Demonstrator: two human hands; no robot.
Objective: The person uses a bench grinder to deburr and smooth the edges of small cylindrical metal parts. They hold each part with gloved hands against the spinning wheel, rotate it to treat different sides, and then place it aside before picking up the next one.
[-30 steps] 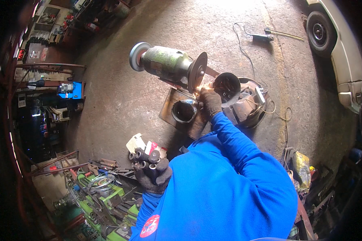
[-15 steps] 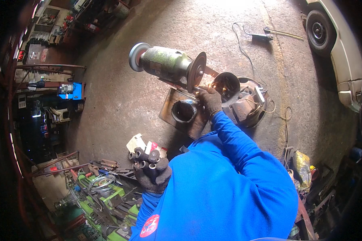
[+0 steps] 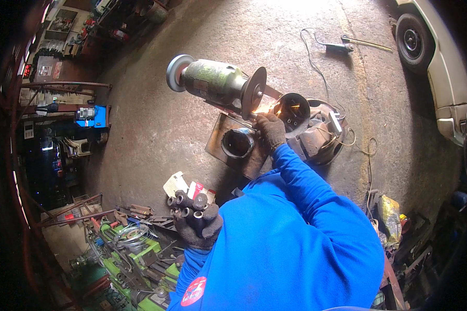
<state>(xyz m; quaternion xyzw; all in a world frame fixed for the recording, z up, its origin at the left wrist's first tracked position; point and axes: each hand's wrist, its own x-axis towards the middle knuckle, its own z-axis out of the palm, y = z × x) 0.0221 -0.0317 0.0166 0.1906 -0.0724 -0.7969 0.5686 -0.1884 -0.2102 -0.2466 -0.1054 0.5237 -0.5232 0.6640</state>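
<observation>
Over the concrete floor (image 3: 140, 114), I watch the right hand (image 3: 271, 130) pinch a metal piece (image 3: 252, 117) at the green grinder (image 3: 213, 82), sparks (image 3: 265, 107) flying; the left hand (image 3: 198, 236) clutches short tubes (image 3: 198, 221).

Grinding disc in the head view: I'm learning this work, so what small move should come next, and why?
Probably ease the gloved right hand slightly away from the grinding disc: sparks show right beside that hand, near the disc's lower edge.
</observation>
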